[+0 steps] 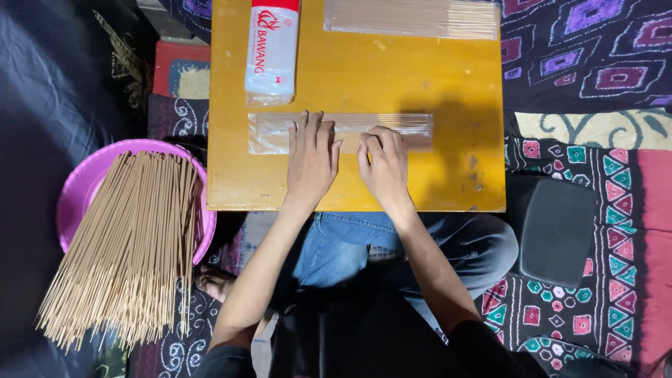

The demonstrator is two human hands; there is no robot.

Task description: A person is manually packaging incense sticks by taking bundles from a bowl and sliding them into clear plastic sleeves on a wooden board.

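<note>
Centrally, left hand (311, 157) lying flat with fingers spread, right hand (383, 164) curling fingertips, both pressing on clear sleeve of incense sticks (413, 128) mid-frame on yellow board (357, 70), hands hiding sleeve's middle, second packet (413, 17) being cut off at top edge.

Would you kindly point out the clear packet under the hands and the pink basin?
clear packet (413, 126), head view, its bare right end.
pink basin (80, 189), head view, its left rim.
</note>
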